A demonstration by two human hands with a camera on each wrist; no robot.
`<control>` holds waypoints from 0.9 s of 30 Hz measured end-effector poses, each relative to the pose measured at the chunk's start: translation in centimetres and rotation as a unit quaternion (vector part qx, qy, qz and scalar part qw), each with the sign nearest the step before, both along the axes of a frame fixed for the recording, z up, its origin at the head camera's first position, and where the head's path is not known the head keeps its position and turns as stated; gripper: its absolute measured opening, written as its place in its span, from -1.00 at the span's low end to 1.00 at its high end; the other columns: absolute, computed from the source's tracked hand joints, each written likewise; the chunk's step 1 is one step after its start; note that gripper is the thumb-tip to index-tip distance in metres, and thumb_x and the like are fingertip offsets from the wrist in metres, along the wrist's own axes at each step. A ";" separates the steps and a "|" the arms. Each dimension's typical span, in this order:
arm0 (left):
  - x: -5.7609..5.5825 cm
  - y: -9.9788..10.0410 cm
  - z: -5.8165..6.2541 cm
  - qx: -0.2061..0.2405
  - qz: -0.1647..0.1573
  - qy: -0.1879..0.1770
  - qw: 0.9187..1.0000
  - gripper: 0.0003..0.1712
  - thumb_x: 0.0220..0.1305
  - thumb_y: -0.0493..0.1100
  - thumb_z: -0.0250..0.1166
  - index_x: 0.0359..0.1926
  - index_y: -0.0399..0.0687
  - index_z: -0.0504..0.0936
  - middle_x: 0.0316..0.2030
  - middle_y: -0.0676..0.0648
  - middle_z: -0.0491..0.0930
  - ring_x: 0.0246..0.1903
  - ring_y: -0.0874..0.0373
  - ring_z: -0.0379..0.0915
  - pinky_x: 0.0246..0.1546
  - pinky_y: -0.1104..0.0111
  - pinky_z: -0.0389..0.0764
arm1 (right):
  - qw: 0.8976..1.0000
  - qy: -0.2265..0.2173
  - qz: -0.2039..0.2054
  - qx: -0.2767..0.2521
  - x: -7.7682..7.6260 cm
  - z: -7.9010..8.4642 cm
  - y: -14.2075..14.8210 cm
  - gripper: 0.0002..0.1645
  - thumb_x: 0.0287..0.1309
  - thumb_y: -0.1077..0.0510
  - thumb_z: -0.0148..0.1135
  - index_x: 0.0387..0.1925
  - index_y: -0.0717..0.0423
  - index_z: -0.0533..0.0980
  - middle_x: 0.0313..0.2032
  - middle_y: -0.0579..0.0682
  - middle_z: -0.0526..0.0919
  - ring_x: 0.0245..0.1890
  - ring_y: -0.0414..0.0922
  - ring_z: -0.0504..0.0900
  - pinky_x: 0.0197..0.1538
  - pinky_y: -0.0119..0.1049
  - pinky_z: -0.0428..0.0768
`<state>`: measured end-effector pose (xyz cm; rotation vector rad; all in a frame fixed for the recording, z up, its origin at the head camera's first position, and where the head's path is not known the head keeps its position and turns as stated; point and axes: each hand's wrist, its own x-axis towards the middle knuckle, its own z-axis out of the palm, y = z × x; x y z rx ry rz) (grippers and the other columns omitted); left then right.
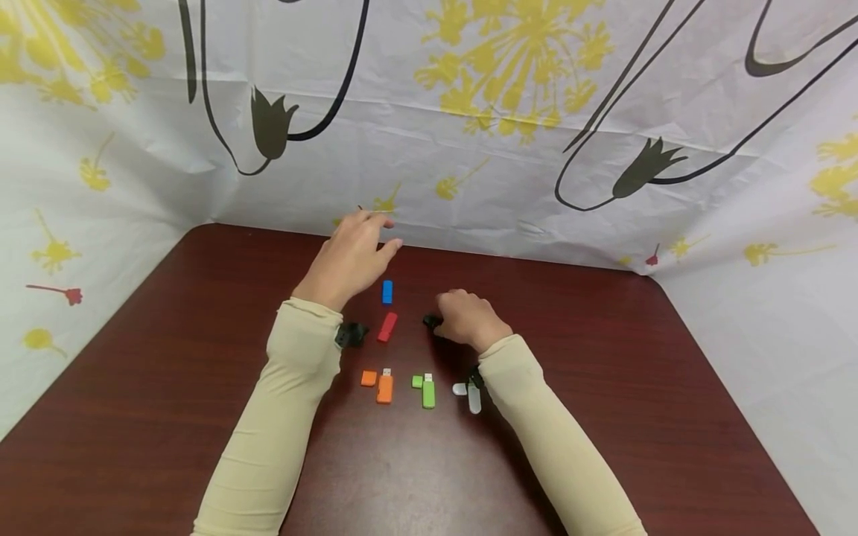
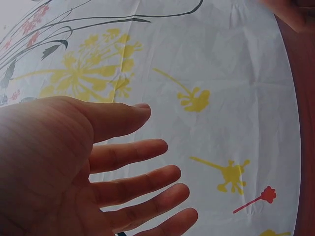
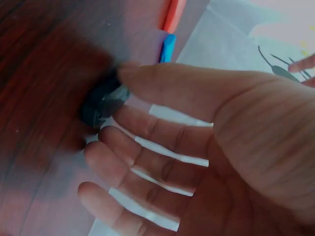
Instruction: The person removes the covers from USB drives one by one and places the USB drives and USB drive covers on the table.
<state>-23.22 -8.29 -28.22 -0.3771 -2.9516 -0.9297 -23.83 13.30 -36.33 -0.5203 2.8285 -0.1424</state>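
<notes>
Thumb and forefinger of my right hand (image 1: 471,320) pinch a small black USB stick (image 3: 104,101), close over the table. The other fingers of that hand lie spread and slightly bent. My left hand (image 1: 351,257) hovers over the far part of the table, fingers loosely extended and palm bare in the left wrist view. Beside it lies a blue USB stick (image 1: 387,292), with a red USB stick (image 1: 386,327) nearer to me. In front are an orange USB stick (image 1: 385,389), a green USB stick (image 1: 428,394) and a white USB stick (image 1: 474,400), partly by the right wrist.
An orange cap (image 1: 369,378), a green cap (image 1: 417,382) and a white cap (image 1: 459,388) lie left of their sticks; metal plugs show on the orange and green ones. The dark red wooden table (image 1: 161,335) ends at a flower-patterned white cloth (image 1: 402,149) behind and at both sides.
</notes>
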 end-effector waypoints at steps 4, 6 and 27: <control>0.1 0.0 0.0 -0.002 -0.001 -0.002 1.000 -0.41 0.69 0.06 0.16 0.54 -0.10 0.44 0.59 -0.22 0.29 0.64 -0.21 0.10 0.51 -0.19 0.41 | 1.000 -0.002 -0.013 0.010 0.0 0.0 -0.1 -0.81 0.35 0.24 0.39 -0.40 0.11 0.58 -0.40 0.04 0.59 -0.43 -0.04 0.51 -0.26 -0.03 0.58; 0.1 0.0 0.0 -0.001 -0.003 -0.002 1.000 -0.41 0.69 0.06 0.16 0.54 -0.10 0.44 0.59 -0.22 0.29 0.63 -0.21 0.14 0.50 -0.19 0.43 | 1.000 -0.006 -0.012 0.013 0.0 0.1 0.0 -0.73 0.34 0.28 0.36 -0.49 0.08 0.52 -0.48 -0.01 0.51 -0.47 -0.06 0.43 -0.30 -0.08 0.48; 0.6 1.7 -0.4 -0.018 -0.019 0.013 1.000 -0.42 0.68 0.05 0.18 0.54 -0.08 0.46 0.54 -0.21 0.35 0.55 -0.18 0.27 0.43 -0.09 0.54 | 0.988 0.108 -0.019 -0.111 0.7 3.7 5.7 -0.86 0.34 0.24 0.39 -0.09 0.14 0.69 -0.22 0.06 0.75 -0.30 -0.01 0.70 -0.16 -0.01 0.70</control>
